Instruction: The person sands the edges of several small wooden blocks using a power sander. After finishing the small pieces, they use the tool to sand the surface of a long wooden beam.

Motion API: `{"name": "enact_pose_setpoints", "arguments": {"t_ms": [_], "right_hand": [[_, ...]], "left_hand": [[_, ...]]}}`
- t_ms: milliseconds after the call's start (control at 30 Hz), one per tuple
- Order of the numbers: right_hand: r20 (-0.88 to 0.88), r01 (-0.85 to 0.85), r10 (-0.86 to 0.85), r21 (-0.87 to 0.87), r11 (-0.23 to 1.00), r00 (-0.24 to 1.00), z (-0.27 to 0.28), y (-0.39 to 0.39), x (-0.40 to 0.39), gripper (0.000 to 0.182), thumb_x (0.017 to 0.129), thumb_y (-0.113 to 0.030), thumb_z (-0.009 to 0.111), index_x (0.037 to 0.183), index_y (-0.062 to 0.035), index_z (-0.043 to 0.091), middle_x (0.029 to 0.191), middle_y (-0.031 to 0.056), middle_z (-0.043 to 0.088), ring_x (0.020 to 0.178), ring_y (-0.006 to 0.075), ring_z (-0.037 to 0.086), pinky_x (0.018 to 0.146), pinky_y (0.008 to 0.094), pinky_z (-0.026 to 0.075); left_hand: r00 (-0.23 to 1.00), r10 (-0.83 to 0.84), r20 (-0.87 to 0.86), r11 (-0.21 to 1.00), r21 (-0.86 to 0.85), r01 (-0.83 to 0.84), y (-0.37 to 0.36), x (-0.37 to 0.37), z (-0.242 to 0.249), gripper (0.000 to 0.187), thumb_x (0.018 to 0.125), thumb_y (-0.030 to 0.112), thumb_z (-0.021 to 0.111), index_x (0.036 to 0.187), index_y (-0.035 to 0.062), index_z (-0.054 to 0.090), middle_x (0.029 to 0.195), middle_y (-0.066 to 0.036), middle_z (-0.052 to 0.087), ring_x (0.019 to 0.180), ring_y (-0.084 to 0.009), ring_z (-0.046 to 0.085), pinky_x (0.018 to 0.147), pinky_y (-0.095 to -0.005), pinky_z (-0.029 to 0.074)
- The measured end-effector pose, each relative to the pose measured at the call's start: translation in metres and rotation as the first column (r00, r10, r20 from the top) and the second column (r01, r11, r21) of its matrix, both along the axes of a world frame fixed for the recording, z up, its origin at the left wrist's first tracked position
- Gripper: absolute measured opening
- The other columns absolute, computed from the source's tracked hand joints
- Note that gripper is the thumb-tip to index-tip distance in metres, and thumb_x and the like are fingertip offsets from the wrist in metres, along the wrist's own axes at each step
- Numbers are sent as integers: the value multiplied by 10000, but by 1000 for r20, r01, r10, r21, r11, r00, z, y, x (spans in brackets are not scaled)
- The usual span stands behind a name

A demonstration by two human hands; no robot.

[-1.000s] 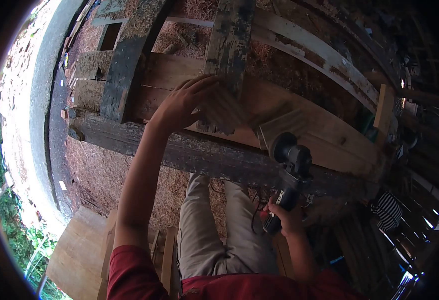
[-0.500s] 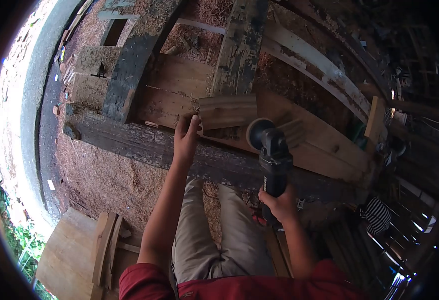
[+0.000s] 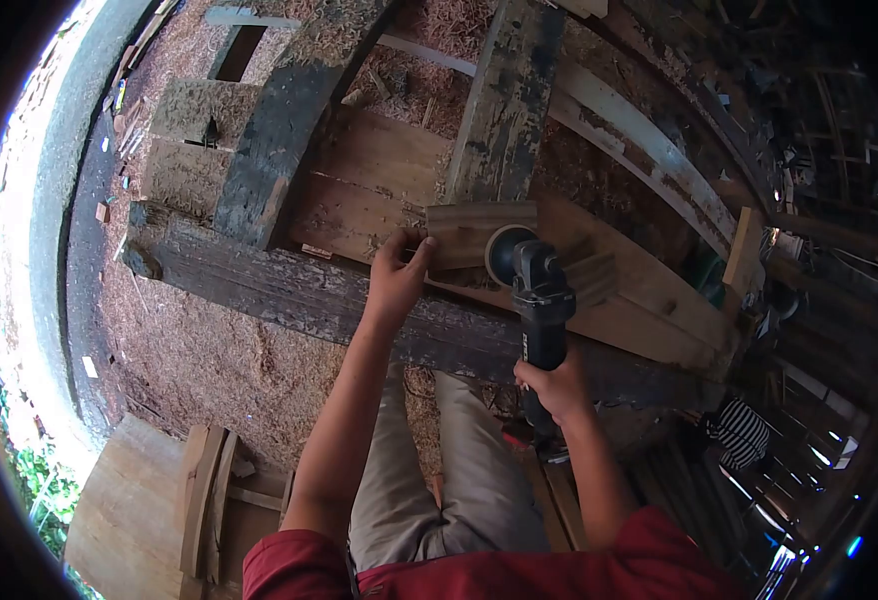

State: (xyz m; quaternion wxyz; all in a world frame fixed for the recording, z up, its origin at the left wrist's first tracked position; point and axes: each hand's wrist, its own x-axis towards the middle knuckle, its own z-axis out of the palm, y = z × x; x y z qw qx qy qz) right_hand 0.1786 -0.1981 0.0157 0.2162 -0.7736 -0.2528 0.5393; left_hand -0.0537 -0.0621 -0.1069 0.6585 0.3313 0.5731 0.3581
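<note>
My right hand [image 3: 556, 388] is wrapped round the black body of an angle grinder [image 3: 542, 310]. The round disc [image 3: 506, 252] of the grinder lies over the right part of a small wooden board [image 3: 459, 222]. At the left end of that board is my left hand [image 3: 402, 262], its thumb and fingers closed on the edge. The board rests on larger brown planks, just beyond a long dark weathered beam [image 3: 309, 300]. Whether the disc is spinning cannot be made out.
An upright mottled timber [image 3: 504, 110] and a dark curved rib [image 3: 284, 140] rise beyond the board. Wood shavings [image 3: 209, 350] cover the ground at left. Stacked boards [image 3: 124, 500] lie at lower left, and a striped cloth [image 3: 741, 433] at lower right.
The grinder's disc has moved left, further over the small board. My left hand has closed its fingers on the board's left end. The whole view has shifted slightly.
</note>
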Motion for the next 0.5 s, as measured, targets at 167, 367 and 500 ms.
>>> {"name": "enact_pose_setpoints", "arguments": {"t_ms": [167, 367, 500], "right_hand": [[10, -37, 37, -4, 999, 999, -2, 8, -10, 288, 761, -92, 803, 1015, -43, 677, 822, 9, 674, 730, 130, 661, 685, 341, 535], [-14, 17, -16, 54, 998, 1000, 2, 20, -16, 229, 786, -27, 772, 995, -1, 684, 807, 65, 730, 690, 153, 708, 665, 335, 561], [-27, 5, -4, 42, 999, 1000, 7, 27, -11, 308, 785, -14, 771, 1069, 17, 655, 816, 80, 727, 691, 165, 711, 666, 345, 568]], "left_hand": [[996, 75, 54, 997, -42, -72, 1, 1, 8, 227, 1078, 210, 763, 1196, 24, 705, 1003, 11, 699, 898, -69, 608, 839, -253, 492], [1000, 26, -8, 999, -35, -26, 4, -2, 12, 241, 1070, 204, 772, 1198, 12, 704, 1027, -1, 719, 940, -63, 633, 853, -260, 508], [998, 29, -49, 1000, -7, -29, 5, -1, 10, 261, 1056, 216, 776, 1172, -7, 708, 962, -20, 731, 876, -84, 648, 797, -285, 532]]}}
